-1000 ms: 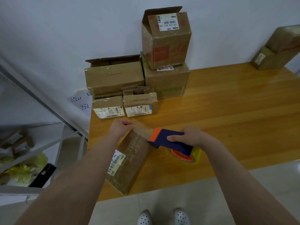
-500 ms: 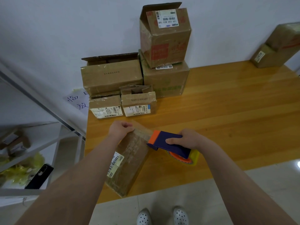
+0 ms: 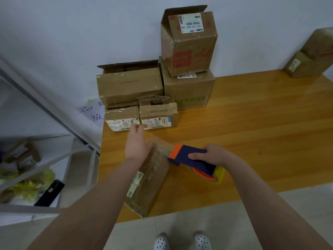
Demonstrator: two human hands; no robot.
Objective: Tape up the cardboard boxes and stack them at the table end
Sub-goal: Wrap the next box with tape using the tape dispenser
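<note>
With the sealed-side-up cardboard box [image 3: 151, 179] lying at the table's [image 3: 252, 132] near left corner, press the left hand [image 3: 137, 147], fingers straight and grasping nothing, onto its far end while the right hand [image 3: 214, 156], clenched round the tape dispenser [image 3: 182, 154], draws tape squarely along the seam.

It looked like a parcel packing room: labelled cardboard boxes [image 3: 129, 85] were piled beyond the left hand [image 3: 137, 145], and white metal shelving [image 3: 54, 114] stood to its left.
</note>
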